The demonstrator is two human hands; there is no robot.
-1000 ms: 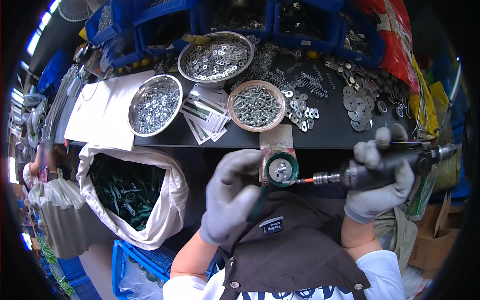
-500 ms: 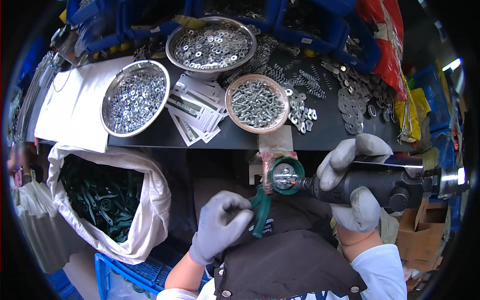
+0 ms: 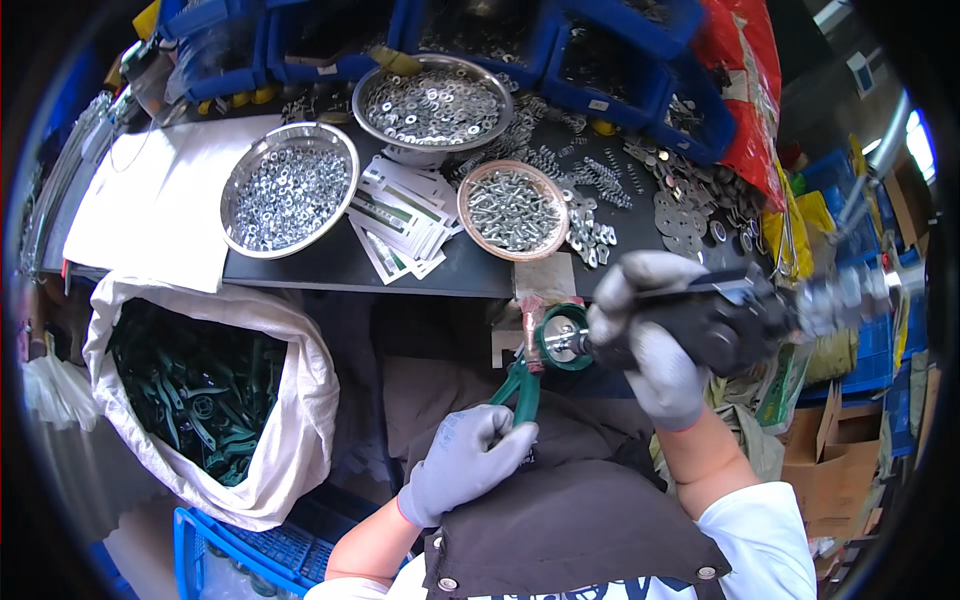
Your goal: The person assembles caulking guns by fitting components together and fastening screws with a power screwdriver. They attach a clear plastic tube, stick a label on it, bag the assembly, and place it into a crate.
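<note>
My right hand (image 3: 655, 340) wraps round a black power driver (image 3: 715, 325), blurred by motion. The driver's tip points left at a green ring-shaped piece (image 3: 565, 337) with a metal centre; the exact contact is too blurred to tell. This piece sits by a small red-wrapped fixture (image 3: 533, 330) at the table's front edge. Green handles (image 3: 525, 395) hang below it. My left hand (image 3: 470, 460), in a grey glove, is closed at the lower end of these handles, thumb and fingers around them.
On the dark table stand steel bowls of nuts (image 3: 290, 250) and washers (image 3: 430, 147), and a pink bowl of screws (image 3: 512, 253). Labels, springs and metal plates lie around. A white sack (image 3: 310, 390) of green parts stands at left; blue bins (image 3: 610, 105) line the back.
My left hand has moved up and right onto the green handles. The driver has tilted and shifted slightly left with my right hand. The view has shifted a little.
</note>
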